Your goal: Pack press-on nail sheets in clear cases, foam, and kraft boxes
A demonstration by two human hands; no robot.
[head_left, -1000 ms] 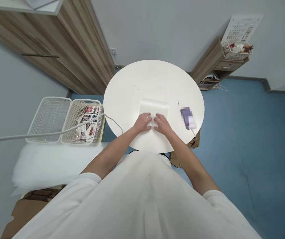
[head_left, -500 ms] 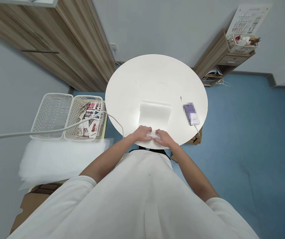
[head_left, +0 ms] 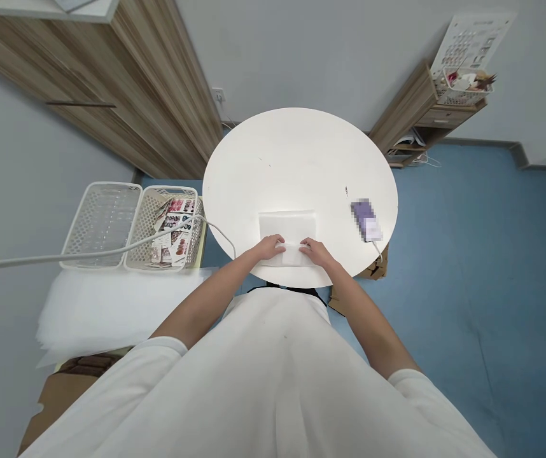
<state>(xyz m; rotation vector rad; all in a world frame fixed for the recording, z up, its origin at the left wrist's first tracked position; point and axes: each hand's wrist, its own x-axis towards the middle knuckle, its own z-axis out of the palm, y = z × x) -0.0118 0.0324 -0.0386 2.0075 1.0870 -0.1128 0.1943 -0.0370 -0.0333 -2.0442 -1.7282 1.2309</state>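
A thin white translucent sheet, looking like packing foam, lies on the round white table in front of me. On its near half is a small, flat, translucent packet; its contents cannot be made out. My left hand grips the packet's left end, thumb and fingers closed. At the other end, my right hand pinches it in the same way. Both hands rest low over the sheet, close to the table's near edge.
A purple phone-like object, pixelated, with a white cable, lies on the right. At left are a basket of nail-set cards, a basket of clear plastic pieces and a stack of white sheets. A white cable crosses there.
The sheet has come nearer and squarer to me, its near edge now reaching below my hands. The packet, earlier held at the sheet's near side, now lies over it. My hands have moved slightly up.
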